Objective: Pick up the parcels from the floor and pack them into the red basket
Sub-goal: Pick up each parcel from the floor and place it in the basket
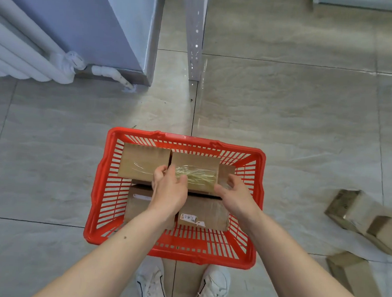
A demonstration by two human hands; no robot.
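Note:
The red basket (99, 188) stands on the tiled floor just in front of my feet. Several cardboard parcels lie inside it. A taped parcel (198, 169) rests on top at the far middle, next to another top parcel (140, 160) on the left. Beneath them lie a labelled parcel (205, 215) and one more at the near left (138, 202). My left hand (169, 190) curls against the taped parcel's left end and my right hand (233, 195) against its right end, gripping it between them.
Loose cardboard parcels lie on the floor at the right (357, 215) and near right (353, 275). A white radiator (23, 50) and a grey-blue cabinet (102, 21) stand at the far left. A metal post (195, 32) rises beyond the basket.

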